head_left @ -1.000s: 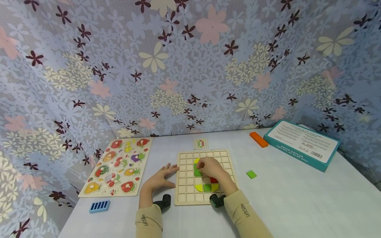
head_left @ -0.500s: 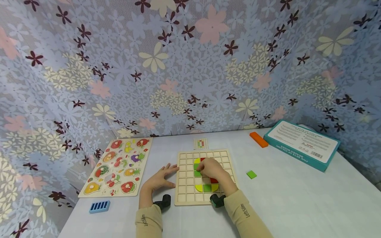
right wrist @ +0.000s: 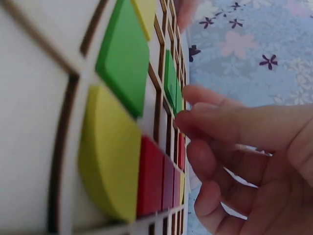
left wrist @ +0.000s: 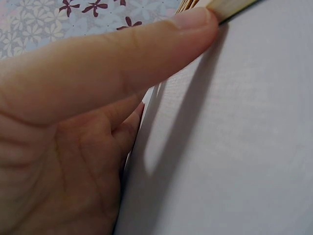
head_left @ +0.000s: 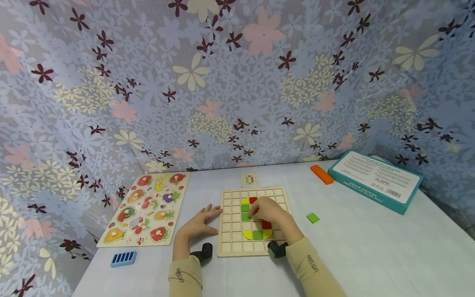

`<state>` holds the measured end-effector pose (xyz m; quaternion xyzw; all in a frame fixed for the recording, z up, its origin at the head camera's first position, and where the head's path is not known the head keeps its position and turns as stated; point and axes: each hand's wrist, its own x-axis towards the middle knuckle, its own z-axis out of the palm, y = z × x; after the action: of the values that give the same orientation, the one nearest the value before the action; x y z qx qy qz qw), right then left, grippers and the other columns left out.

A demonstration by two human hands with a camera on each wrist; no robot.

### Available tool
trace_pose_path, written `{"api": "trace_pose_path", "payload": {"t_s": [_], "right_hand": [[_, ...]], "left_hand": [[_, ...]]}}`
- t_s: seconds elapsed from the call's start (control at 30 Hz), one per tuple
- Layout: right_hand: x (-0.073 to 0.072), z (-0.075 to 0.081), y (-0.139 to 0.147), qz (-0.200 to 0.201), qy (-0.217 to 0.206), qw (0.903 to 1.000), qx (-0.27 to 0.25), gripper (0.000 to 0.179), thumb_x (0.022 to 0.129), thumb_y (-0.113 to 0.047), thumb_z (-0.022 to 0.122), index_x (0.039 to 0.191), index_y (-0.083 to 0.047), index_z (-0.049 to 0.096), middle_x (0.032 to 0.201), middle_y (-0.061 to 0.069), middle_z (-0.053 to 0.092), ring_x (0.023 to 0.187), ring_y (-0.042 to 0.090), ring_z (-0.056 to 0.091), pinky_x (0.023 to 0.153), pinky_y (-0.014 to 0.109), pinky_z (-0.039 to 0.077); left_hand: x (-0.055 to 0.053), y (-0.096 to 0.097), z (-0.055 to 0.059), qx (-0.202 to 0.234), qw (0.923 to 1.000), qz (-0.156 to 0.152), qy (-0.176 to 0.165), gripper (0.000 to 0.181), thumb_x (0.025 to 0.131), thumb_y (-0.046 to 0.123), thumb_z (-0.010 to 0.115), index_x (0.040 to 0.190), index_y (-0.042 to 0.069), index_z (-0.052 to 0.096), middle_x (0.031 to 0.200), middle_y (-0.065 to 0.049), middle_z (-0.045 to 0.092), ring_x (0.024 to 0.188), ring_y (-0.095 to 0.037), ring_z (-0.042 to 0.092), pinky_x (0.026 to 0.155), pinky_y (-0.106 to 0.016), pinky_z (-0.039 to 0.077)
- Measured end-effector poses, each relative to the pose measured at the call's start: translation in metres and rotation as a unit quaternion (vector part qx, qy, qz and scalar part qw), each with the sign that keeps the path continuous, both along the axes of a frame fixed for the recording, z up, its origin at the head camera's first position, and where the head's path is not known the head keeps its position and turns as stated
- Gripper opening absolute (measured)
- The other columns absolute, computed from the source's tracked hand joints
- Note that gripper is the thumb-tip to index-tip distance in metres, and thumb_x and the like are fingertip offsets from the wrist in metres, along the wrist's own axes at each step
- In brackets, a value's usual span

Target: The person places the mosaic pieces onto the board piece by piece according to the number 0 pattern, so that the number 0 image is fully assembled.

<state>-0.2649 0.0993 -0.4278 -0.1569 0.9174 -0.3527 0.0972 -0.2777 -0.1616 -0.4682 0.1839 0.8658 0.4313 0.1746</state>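
A wooden grid board [head_left: 227, 237] lies in the middle of the table in the head view. Set in its cells are green tiles [head_left: 245, 208], red tiles [head_left: 253, 200] and yellow rounded tiles [head_left: 247, 235]. My right hand [head_left: 269, 209] hovers over the board with loosely bent fingers beside the left green tiles; it covers some cells. In the right wrist view, nothing shows between thumb and fingers, and a yellow rounded tile [right wrist: 110, 156] is close to the camera. My left hand [head_left: 198, 222] rests on the table, fingers spread, thumb and fingertips at the board's left edge.
A small pattern card [head_left: 250, 180] lies behind the board. One loose green tile [head_left: 313, 218] is to the right. Further out are an orange block [head_left: 321, 174], a teal box [head_left: 375, 181], a fruit puzzle [head_left: 130, 231] and a light-blue slotted block [head_left: 123, 258].
My right hand has drawn slightly right from the left green tiles, uncovering more of them and of the red tile above. The left hand stays in place.
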Motion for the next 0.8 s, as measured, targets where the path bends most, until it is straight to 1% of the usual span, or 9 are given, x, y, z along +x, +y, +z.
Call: {"api": "trace_pose_path", "payload": {"t_s": [0.17,0.3,0.37,0.47,0.57,0.8], "right_hand": [[-0.001,0.000,0.013,0.028,0.008,0.9995,-0.013,0.010,0.080,-0.002,0.066,0.085,-0.008,0.072,0.085,-0.001,0.066,0.078,0.012,0.057,0.071,0.027,0.050],[-0.003,0.000,0.027,0.041,0.021,0.9987,-0.021,0.011,0.080,-0.001,0.066,0.089,-0.006,0.070,0.086,0.001,0.065,0.078,0.013,0.056,0.070,0.029,0.050],[-0.003,0.000,0.035,0.044,0.018,0.9983,-0.033,0.012,0.079,0.000,0.066,0.089,-0.005,0.069,0.085,0.002,0.065,0.078,0.014,0.056,0.068,0.029,0.050],[-0.002,0.000,0.048,0.042,0.001,0.9975,-0.057,0.013,0.077,0.002,0.065,0.089,-0.003,0.068,0.086,0.005,0.065,0.077,0.016,0.056,0.066,0.029,0.050],[-0.001,0.002,0.062,0.032,-0.021,0.9961,-0.079,0.013,0.077,0.003,0.064,0.090,-0.002,0.067,0.087,0.007,0.064,0.077,0.017,0.056,0.065,0.030,0.050],[0.000,0.003,0.096,0.005,-0.043,0.9938,-0.103,0.017,0.079,0.002,0.064,0.096,0.002,0.065,0.095,0.013,0.064,0.084,0.020,0.057,0.073,0.034,0.050]], "left_hand": [[0.000,0.000,-0.001,-0.001,1.0000,0.002,0.001,0.073,0.067,0.010,0.078,0.134,0.012,0.050,0.148,-0.008,0.034,0.141,-0.036,0.005,0.110,-0.060,0.002],[0.000,0.000,-0.002,-0.007,1.0000,0.003,0.005,0.073,0.067,0.011,0.078,0.135,0.013,0.050,0.148,-0.007,0.034,0.141,-0.035,0.006,0.110,-0.059,0.003],[0.000,-0.001,-0.002,-0.008,1.0000,0.002,0.006,0.073,0.068,0.011,0.078,0.135,0.013,0.049,0.148,-0.007,0.033,0.141,-0.034,0.006,0.111,-0.058,0.003],[0.000,-0.001,-0.002,-0.006,1.0000,-0.001,0.006,0.073,0.068,0.011,0.078,0.135,0.013,0.049,0.148,-0.008,0.033,0.141,-0.034,0.005,0.111,-0.057,0.002],[0.000,0.000,-0.001,-0.003,1.0000,-0.004,0.008,0.073,0.067,0.010,0.078,0.135,0.012,0.049,0.148,-0.008,0.033,0.141,-0.034,0.005,0.111,-0.057,0.002],[0.001,0.000,0.000,0.003,0.9999,-0.004,0.010,0.073,0.067,0.008,0.078,0.134,0.011,0.049,0.147,-0.009,0.034,0.141,-0.035,0.006,0.111,-0.057,0.001]]}}
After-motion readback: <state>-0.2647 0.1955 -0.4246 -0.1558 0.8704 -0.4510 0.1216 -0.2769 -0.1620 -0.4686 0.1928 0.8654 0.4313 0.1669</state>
